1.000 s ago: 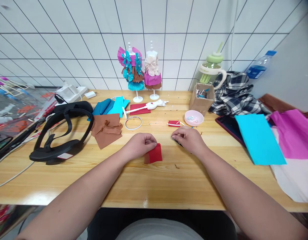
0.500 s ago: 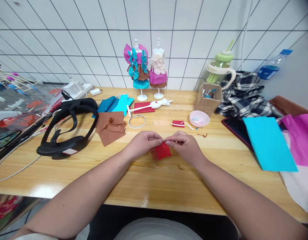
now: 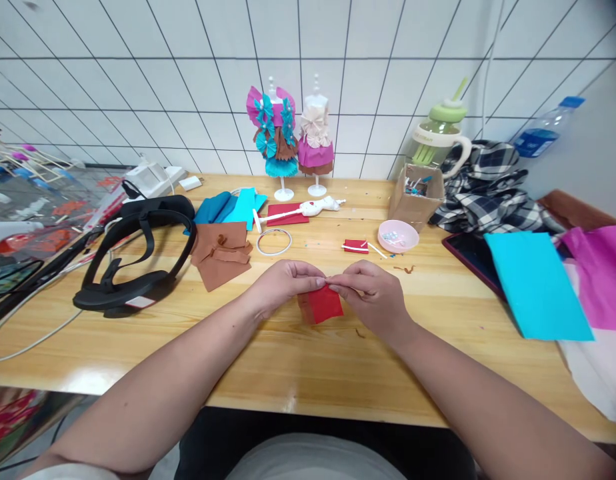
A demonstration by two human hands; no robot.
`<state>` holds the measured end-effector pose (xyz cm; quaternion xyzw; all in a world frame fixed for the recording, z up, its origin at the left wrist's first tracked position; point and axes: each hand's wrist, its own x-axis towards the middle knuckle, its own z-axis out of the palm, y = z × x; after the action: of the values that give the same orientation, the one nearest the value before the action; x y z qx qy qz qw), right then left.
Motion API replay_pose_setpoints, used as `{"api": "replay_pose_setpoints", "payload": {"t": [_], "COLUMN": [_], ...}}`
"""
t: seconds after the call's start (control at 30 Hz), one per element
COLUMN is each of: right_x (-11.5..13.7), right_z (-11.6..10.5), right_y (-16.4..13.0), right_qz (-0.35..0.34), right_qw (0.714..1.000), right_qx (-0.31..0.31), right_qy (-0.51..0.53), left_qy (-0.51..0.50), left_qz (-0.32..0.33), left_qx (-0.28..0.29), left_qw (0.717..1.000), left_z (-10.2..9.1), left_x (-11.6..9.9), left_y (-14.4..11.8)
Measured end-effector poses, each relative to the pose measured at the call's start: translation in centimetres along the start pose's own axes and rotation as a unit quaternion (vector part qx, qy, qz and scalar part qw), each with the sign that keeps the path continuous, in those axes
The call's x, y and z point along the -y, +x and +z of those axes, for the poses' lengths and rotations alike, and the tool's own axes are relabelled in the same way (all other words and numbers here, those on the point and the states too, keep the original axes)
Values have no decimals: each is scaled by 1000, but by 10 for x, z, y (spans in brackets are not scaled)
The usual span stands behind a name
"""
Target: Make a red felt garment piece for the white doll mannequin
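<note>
While pinching the top edge of a small red cloth piece (image 3: 322, 305), both hands meeting near the middle of the wooden counter (image 3: 308, 373). Left hand (image 3: 283, 283) clamped on the cloth's upper left corner, fingers curled over it; right hand (image 3: 373, 293) clamped on the same edge just beside it, thumb and forefinger tips nearly touching the left's. Red cloth hanging down from the fingertips, lower edge resting on or just above the counter; cannot tell which.

Behind the hands: a white ring (image 3: 274, 242), a folded brown cloth (image 3: 222, 257) to its left, turquoise cloth (image 3: 228, 207) further back. A smaller red piece with a white stick (image 3: 357, 247) just beside a pink bowl (image 3: 399, 236). Open cardboard box (image 3: 417, 190) behind the bowl, green-lidded jug (image 3: 438, 143) behind that. Two small dress forms (image 3: 293, 137) in paper dresses against the tiled wall. Black headset (image 3: 138, 257) well to the left. Turquoise sheet (image 3: 535, 283) and magenta sheet (image 3: 601, 273) at far right, checked fabric (image 3: 488, 190) behind them.
</note>
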<state>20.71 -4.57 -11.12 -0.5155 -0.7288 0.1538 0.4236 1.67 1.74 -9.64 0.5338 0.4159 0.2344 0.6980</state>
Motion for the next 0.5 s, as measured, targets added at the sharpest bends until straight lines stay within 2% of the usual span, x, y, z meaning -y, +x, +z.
{"api": "replay_pose_setpoints", "payload": {"t": [0.07,0.23,0.3,0.43,0.5], "right_x": [0,-6,-7,-6,-8], "right_z": [0,-4,-5,-4,-2], "right_y": [0,6,9,12,12], "right_qz": [1,63,95,174,202], "right_qw": [1000,998,995,970,963], "right_qx": [-6,7,34,130,140], "right_qy": [-7,-6,29,112,111], "left_qy": [6,60,99,152,171], "left_qz": [5,17,20,27,29], "left_qx": [-14,-51,-49,-33,-25], "left_qw": [1000,997,994,988,985], "left_z": [1,0,1,2,3], "left_x": [1,1,2,4,5], "left_y": [1,2,2,2,2]}}
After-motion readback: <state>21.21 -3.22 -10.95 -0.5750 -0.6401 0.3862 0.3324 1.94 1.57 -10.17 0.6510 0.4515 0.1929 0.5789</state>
